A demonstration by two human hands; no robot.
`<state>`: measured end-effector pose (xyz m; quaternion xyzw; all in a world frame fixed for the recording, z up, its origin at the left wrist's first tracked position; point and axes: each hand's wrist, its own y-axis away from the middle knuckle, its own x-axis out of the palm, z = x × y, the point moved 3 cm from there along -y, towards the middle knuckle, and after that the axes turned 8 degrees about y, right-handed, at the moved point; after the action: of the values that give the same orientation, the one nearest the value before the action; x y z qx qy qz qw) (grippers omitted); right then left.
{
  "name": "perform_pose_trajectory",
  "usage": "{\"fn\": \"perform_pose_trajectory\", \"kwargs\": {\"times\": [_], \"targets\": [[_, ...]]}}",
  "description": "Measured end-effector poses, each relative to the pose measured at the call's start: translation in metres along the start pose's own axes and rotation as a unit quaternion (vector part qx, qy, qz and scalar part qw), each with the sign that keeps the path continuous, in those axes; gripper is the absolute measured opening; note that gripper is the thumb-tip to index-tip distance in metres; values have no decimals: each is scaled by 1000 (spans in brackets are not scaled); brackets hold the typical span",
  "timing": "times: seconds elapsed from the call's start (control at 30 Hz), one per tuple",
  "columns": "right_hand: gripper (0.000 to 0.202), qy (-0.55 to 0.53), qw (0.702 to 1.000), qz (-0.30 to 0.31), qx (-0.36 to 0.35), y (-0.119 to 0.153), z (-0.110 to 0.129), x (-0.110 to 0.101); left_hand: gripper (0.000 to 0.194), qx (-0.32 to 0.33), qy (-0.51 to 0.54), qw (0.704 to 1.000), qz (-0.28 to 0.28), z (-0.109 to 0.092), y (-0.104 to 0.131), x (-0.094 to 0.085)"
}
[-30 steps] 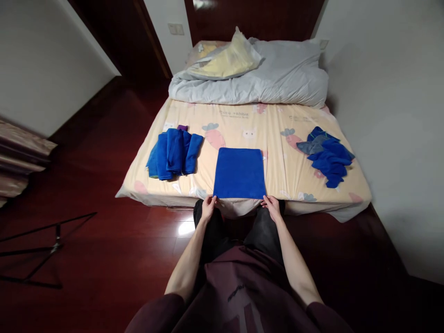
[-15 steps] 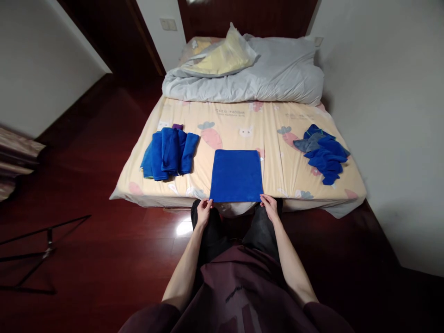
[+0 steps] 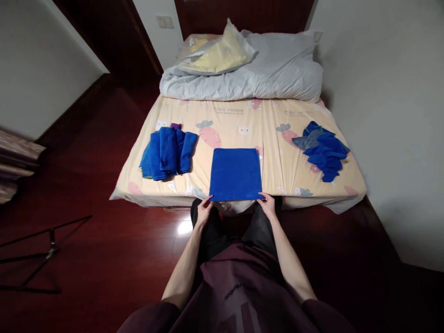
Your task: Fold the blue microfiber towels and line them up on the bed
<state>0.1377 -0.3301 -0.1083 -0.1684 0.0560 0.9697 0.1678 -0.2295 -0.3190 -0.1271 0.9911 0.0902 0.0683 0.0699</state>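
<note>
A square blue towel [image 3: 236, 174] lies flat at the front edge of the bed, its near edge running between my hands. My left hand [image 3: 204, 209] pinches the near left corner between thumb and fingers. At the near right corner, my right hand [image 3: 267, 205] grips the cloth the same way. To the left sits a group of folded or rolled blue towels [image 3: 168, 152], with a bit of purple cloth [image 3: 175, 126] behind them. A crumpled heap of blue and grey cloths [image 3: 324, 152] rests on the right side of the bed.
The bed has a yellow sheet [image 3: 243, 120] printed with carrots and rabbits. At its far end lie a grey quilt [image 3: 277, 69] and a yellow pillow in a clear-looking cover [image 3: 225, 55]. Black stand legs [image 3: 48, 252] spread on the floor at left; a wall [image 3: 391, 115] borders the right.
The camera view has shifted slightly. Both hands still hold the near corners, with the fingers a little more extended over the cloth. The towel stays flat.
</note>
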Motion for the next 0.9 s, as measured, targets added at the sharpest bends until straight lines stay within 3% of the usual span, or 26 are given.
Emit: {"fn": "perform_pose_trajectory", "kwargs": {"times": [0.47,0.77,0.9], "targets": [[30,33,999,-36,-16,1,2,-2,36,47,-58,996,-41,8,0,-3],[27,111,992,-60,-8,8,9,0,29,89,-114,987,-74,4,2,-4],[25,101,994,-43,-19,9,10,0,27,102,-127,983,-85,0,3,-4]]}}
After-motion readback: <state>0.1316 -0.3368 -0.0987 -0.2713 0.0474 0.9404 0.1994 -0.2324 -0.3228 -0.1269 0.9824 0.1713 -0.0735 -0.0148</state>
